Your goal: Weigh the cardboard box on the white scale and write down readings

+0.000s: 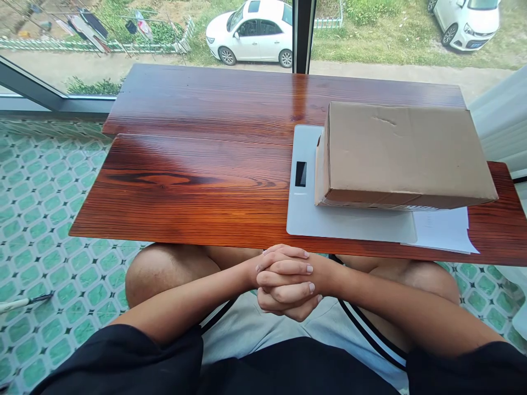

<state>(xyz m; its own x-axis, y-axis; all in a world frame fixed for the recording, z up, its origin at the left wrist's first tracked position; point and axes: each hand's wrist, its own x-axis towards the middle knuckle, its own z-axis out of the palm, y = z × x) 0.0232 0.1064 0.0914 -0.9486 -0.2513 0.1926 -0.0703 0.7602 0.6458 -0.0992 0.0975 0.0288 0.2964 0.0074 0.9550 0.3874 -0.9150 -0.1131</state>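
Observation:
My left hand (286, 267) and my right hand (318, 275) are clasped together over my lap, just in front of the table's near edge. Their fingers are interlaced and folded down, with no object visible between them. Beyond them on the wooden table (177, 186), to the right, lies a white flat scale (315, 222) with a small dark display. A closed brown cardboard box (403, 148) rests on top of the scale and hides much of it. White paper sheets (444, 227) stick out from under the scale's right side.
A tall window with a dark frame post (302, 35) stands behind the table; white cars (255, 33) are parked outside. A white curtain (502, 120) hangs at the right. Green patterned tiles (37, 219) cover the floor, where a white rod-like object (20, 303) lies at left.

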